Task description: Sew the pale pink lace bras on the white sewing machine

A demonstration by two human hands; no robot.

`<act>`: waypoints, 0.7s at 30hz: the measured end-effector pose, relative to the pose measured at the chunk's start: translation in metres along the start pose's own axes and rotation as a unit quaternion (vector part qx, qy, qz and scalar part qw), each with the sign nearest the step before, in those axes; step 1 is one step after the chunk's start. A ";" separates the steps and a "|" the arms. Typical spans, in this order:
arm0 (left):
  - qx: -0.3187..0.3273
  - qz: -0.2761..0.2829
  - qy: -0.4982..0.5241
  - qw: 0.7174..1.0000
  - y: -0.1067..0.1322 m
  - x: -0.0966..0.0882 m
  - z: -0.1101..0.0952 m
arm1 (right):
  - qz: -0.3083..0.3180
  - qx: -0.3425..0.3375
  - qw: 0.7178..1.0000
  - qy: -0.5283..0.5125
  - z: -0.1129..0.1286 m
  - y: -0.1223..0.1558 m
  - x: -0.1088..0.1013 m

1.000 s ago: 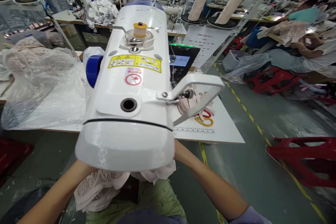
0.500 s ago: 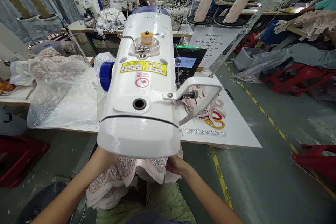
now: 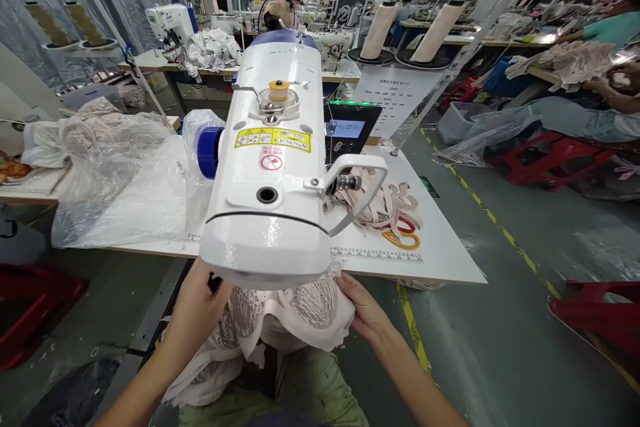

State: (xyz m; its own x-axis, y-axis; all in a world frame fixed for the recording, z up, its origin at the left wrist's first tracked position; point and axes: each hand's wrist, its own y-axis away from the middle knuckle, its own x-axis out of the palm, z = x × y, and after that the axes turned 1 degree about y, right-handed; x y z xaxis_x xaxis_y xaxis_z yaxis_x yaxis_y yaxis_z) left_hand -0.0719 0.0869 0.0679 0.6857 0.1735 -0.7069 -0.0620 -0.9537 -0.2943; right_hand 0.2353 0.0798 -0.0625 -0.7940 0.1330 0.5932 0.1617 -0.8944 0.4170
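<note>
A white sewing machine stretches lengthwise away from you on the table. Under its near end, one pink lace garment lies crosswise over your lap. Your left hand and right hand each close loosely on an edge of it. Left of the machine, a clear plastic bag holds more lace. Two thread cones stand behind.

Clear plastic bags lie left, two thread cones stand behind
</note>
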 end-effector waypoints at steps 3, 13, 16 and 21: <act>0.047 -0.027 -0.004 0.999 0.025 -0.004 -0.021 | 0.006 -0.070 0.995 0.075 0.024 0.019 0.012; -0.055 0.313 0.133 0.939 0.046 0.016 -0.041 | 0.297 -0.123 0.825 0.464 0.032 0.066 0.122; -0.156 0.268 0.153 0.938 0.032 0.016 -0.025 | 0.185 -0.112 0.841 0.496 0.029 0.044 0.117; -0.179 0.147 0.131 0.964 0.013 0.024 -0.013 | 0.128 -0.105 0.849 0.501 0.026 0.014 0.109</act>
State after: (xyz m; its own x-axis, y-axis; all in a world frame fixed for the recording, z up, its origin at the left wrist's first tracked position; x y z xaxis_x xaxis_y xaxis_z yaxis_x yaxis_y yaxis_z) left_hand -0.0466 0.0752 0.0550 0.8397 -0.1400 -0.5247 -0.0591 -0.9840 0.1680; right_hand 0.1668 0.0930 0.0258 -0.8656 -0.4131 -0.2828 0.3794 -0.9099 0.1680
